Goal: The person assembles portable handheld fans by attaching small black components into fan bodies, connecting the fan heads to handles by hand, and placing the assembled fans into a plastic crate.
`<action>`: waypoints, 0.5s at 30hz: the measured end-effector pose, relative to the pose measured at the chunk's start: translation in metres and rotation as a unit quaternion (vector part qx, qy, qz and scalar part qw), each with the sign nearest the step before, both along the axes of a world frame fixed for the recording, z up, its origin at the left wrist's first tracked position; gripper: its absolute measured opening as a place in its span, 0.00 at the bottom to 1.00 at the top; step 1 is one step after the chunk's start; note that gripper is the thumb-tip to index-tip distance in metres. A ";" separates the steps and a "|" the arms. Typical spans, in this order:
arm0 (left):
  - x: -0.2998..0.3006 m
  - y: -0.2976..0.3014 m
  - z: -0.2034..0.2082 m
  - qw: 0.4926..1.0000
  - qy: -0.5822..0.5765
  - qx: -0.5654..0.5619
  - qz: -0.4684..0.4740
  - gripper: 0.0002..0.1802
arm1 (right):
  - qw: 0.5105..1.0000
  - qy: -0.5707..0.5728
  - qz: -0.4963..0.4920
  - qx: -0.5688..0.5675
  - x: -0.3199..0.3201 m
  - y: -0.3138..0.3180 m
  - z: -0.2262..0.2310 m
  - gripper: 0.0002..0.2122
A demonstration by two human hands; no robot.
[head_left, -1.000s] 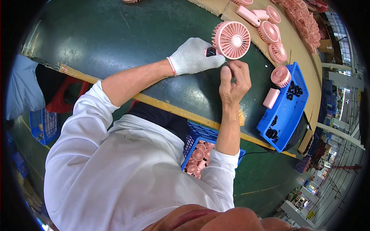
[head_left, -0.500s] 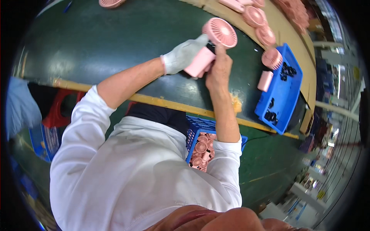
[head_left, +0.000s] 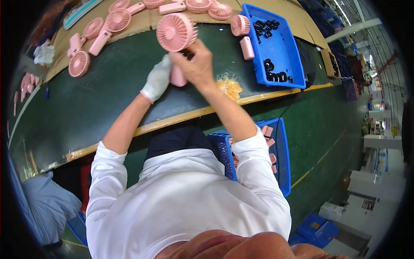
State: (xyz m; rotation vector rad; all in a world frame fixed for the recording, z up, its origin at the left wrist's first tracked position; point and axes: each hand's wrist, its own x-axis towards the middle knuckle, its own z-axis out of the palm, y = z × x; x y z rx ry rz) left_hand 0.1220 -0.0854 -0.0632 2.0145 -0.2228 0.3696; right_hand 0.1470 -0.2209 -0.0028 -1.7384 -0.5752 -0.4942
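Note:
A pink handheld fan [head_left: 176, 33] is held up over the dark green tabletop, its round grille above and its handle pointing down toward me. My left hand [head_left: 158, 80], in a white glove, is closed on the left side of the handle. Bare, my right hand [head_left: 196, 64] grips the fan at the neck, just below the grille, with fingers wrapped behind it. Part of the neck and handle is hidden by the hands. Small black parts [head_left: 276, 77] lie in a blue tray [head_left: 279, 51] to the right. Another pink fan [head_left: 246, 47] stands against the tray's left side.
Several pink fans [head_left: 118, 20] lie on cardboard [head_left: 142, 26] along the table's far side. A yellow-orange tangle [head_left: 229, 88] sits near the front edge. Below the table, a blue crate [head_left: 282, 151] holds pink pieces. Another person's blue sleeve [head_left: 49, 203] shows at lower left.
The view has swung, so the table's far side shows more. The fan has turned more upright, and my right hand now wraps across its neck.

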 end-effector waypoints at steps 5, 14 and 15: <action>-0.011 -0.015 0.024 0.975 0.113 -0.098 -0.166 0.18 | 0.956 0.034 -0.107 -0.272 0.040 -0.061 0.026 0.14; -0.031 0.046 0.080 0.951 -0.086 0.282 0.091 0.16 | 0.825 -0.127 -0.304 -0.459 0.073 -0.149 0.003 0.14; -0.028 0.077 0.089 0.930 -0.138 0.311 0.137 0.14 | 0.837 -0.083 -0.317 -0.439 0.069 -0.147 0.007 0.13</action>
